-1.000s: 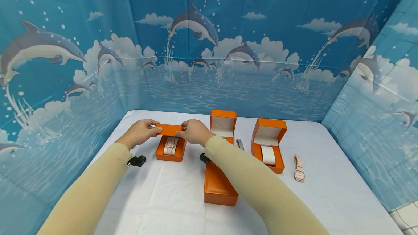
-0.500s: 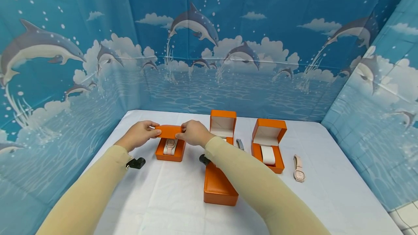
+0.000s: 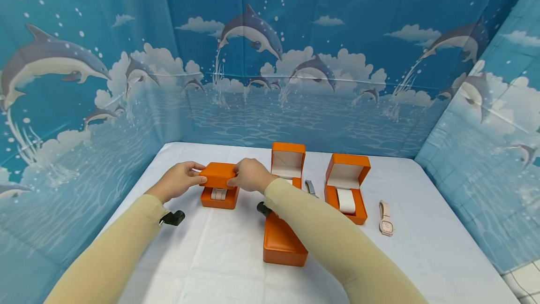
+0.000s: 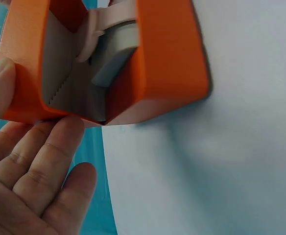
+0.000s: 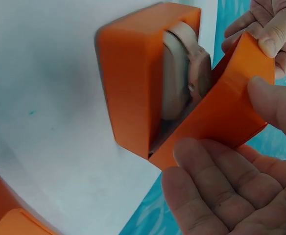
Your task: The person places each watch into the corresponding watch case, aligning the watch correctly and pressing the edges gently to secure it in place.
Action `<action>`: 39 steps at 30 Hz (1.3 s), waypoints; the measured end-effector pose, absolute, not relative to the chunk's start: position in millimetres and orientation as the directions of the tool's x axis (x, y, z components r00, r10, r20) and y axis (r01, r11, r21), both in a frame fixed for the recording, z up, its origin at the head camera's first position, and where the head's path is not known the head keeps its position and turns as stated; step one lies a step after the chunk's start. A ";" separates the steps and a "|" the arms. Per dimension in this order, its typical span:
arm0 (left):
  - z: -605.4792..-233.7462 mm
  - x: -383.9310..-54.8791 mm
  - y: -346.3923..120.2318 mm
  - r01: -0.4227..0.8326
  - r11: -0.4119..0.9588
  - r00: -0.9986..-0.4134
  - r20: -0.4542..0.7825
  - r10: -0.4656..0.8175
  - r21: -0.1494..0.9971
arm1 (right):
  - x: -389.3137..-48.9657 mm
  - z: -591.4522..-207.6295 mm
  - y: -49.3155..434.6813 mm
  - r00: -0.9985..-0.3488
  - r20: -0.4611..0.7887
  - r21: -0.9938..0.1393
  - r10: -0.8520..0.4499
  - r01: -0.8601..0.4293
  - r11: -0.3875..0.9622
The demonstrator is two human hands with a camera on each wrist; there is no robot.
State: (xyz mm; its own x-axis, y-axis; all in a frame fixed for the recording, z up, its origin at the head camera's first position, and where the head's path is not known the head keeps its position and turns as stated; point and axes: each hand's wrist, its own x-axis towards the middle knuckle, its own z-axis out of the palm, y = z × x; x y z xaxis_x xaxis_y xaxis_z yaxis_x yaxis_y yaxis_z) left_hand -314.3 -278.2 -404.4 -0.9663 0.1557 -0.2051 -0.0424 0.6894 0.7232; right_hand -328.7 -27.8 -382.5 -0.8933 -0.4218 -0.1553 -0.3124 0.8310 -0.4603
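Observation:
An orange watch box stands at the table's left, its lid (image 3: 218, 175) tipped partway down over the base (image 3: 218, 203). Inside, a pale pink watch (image 5: 200, 68) is wrapped round a white cushion (image 5: 175, 83); the lid hides most of it in the head view. My left hand (image 3: 179, 181) pinches the lid's left side, thumb in front and fingers behind. On the opposite side my right hand (image 3: 252, 175) holds the lid between thumb and fingers. Both wrist views show the gap between lid and base, with the remaining fingers beneath the lid.
Two orange watch boxes with raised lids, a middle one (image 3: 288, 154) and a right one (image 3: 348, 161), stand to the right. A closed orange box (image 3: 286, 243) lies under my right forearm. A grey watch (image 3: 310, 187) and a pink watch (image 3: 386, 219) lie on the white table (image 3: 426, 257).
The lid has swung forward and down from nearly upright, covering the watch's face in the head view. Both hands have moved slightly down with it, keeping their hold.

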 end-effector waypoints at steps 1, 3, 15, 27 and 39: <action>-405.5 -313.2 -277.7 -0.040 0.694 -0.966 -0.205 0.156 0.718 | -327.9 -383.2 -27.8 -0.893 -0.152 -0.444 -0.423 -0.320 0.837; -407.8 -310.9 -277.1 -0.034 0.703 -0.967 -0.202 0.157 0.710 | -325.7 -384.6 -28.4 -0.893 -0.144 -0.414 -0.427 -0.338 0.845; -429.2 -300.9 -282.8 0.000 0.713 -0.966 -0.184 0.180 0.701 | -310.1 -387.7 -38.8 -0.859 -0.176 -0.232 -0.481 -0.439 0.868; -426.5 -296.8 -281.0 0.025 0.752 -0.969 -0.169 0.180 0.658 | -308.2 -389.6 -39.9 -0.848 -0.179 -0.175 -0.499 -0.471 0.864; -421.3 -299.5 -277.6 0.039 0.788 -0.967 -0.176 0.185 0.615 | -309.1 -390.4 -39.6 -0.853 -0.189 -0.171 -0.487 -0.460 0.872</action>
State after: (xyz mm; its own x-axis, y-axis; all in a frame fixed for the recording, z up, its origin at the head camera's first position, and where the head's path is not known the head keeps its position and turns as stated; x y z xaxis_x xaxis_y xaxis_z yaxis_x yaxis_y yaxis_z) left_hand -299.5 -277.6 -421.3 -0.9669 0.1852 -0.1755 0.0392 0.7876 0.6149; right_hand -309.1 -39.6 -390.4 -0.8529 -0.4867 -0.1888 -0.4595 0.8716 -0.1708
